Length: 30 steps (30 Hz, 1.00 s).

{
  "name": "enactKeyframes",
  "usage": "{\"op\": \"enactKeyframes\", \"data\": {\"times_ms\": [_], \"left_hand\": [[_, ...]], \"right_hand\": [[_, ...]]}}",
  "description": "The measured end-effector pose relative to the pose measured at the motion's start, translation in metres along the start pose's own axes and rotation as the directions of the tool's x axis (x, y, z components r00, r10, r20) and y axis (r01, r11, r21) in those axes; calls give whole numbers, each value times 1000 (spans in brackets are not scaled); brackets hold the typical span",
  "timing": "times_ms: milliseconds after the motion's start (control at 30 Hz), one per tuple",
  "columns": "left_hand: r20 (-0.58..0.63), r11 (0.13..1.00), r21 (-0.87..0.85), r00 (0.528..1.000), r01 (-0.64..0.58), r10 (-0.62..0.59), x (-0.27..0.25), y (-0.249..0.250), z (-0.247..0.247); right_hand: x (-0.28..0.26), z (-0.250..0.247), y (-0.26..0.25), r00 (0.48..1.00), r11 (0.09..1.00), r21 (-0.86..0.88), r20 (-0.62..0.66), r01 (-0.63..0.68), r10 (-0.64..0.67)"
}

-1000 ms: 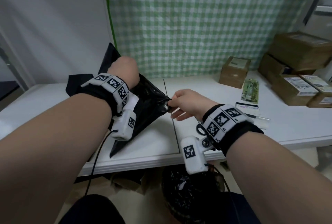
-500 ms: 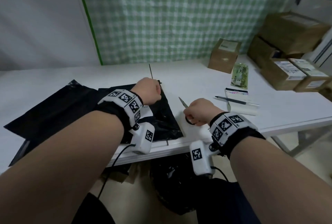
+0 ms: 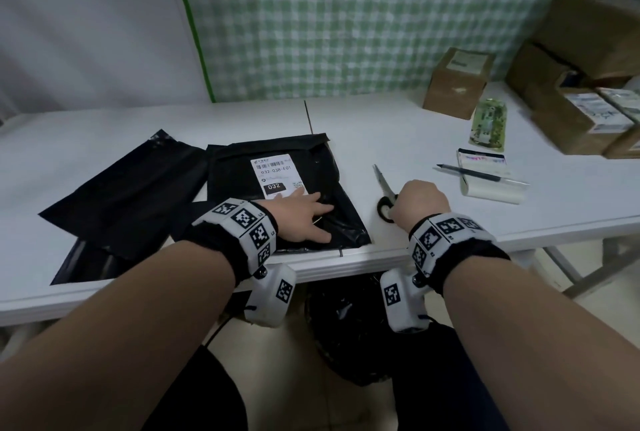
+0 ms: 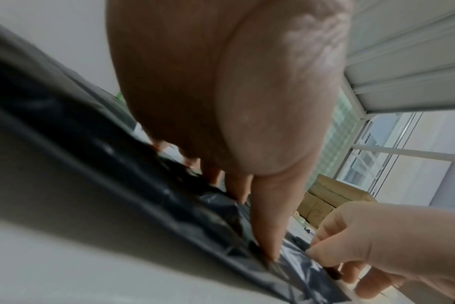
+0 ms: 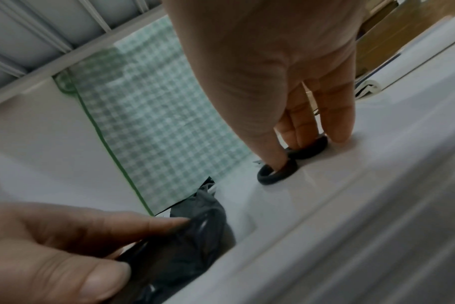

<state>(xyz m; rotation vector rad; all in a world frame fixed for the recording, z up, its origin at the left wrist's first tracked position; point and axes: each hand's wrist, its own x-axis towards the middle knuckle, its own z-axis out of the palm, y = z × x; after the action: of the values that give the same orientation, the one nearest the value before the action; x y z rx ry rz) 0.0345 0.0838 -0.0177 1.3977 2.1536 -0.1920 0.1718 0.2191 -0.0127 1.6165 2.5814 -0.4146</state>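
White table, green-check curtain behind. Black mailer lies flat, label up, by the table's front edge. On the mailer's near-right part rests the left hand, fingers straight & spread, pressing the plastic down. Just right of the mailer lie the scissors, blades together, pointing away. Over their handles sits the right hand: thumb tip in one loop, two fingers in the other, another fingertip on the table beside it. Left of the mailer & touching it is an empty black bag. Further right of the mailer: pen on a notepad. Far right & behind: cardboard box.
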Motion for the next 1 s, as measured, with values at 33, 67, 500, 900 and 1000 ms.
{"op": "enactKeyframes", "data": {"times_ms": [33, 67, 500, 900, 1000], "left_hand": [[-5, 1000, -5, 1000, -6, 6, -1, 0, 2], [-16, 1000, -15, 1000, -13, 12, -2, 0, 4], [-414, 980, -105, 903, -172, 114, -22, -2, 41], [-632, 964, -128, 768, -233, 102, -25, 5, 68], [-607, 966, -175, 793, -192, 47, -21, 4, 70]], "right_hand": [[-2, -1, 0, 1000, 1000, -10, 8, 5, -5], [-5, -2, 0, 1000, 1000, -24, 21, 12, -11], [-50, 12, 15, 949, 642, 754, 286, -139, -130], [-81, 36, 31, 950, 341, 913, 282, -224, -133], [-82, 38, 35, 947, 379, 894, 300, -237, -115]]}}
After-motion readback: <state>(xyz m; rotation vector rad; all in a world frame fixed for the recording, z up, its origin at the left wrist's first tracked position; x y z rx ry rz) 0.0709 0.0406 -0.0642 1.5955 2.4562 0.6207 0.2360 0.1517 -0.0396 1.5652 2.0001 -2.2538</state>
